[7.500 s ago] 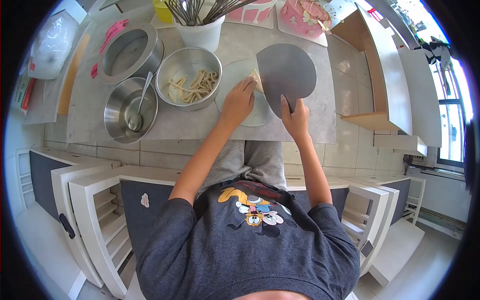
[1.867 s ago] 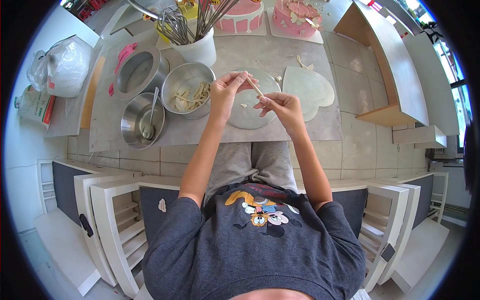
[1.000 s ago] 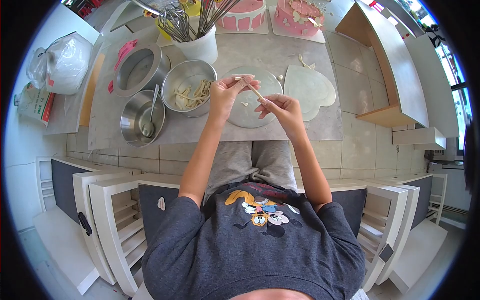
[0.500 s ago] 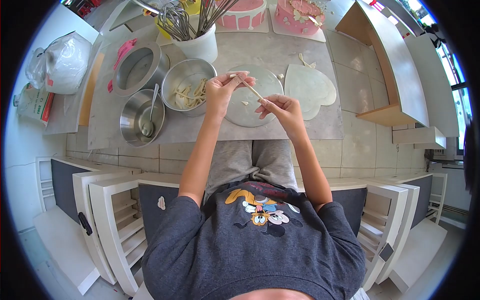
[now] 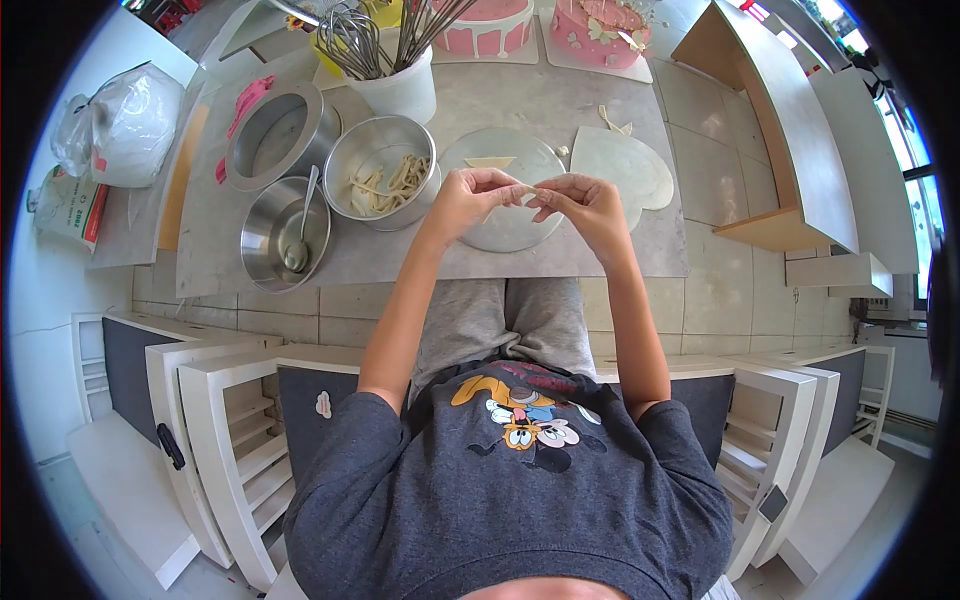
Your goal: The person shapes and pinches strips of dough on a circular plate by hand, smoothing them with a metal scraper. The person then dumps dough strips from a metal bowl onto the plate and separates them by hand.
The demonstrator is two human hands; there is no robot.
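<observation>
My left hand and my right hand meet over the front half of a pale round board. Their fingertips pinch a small pale piece of dough, mostly covered by the fingers. Behind them on the same board lies a short, flat pale strip. To the left of my left hand, a round metal pan holds several doughy pale strips. A heart-shaped pale board lies just right of the round one, with thin scraps at its back edge.
A metal bowl with a spoon and another round pan stand at the left. At the back are a white tub of whisks and two pink cakes. The table's front edge runs close to my lap.
The thin pale strip held between both hands now lies on the round board. My hands have come together and lower, pinching a small piece; the one seen loose on the board no longer shows.
</observation>
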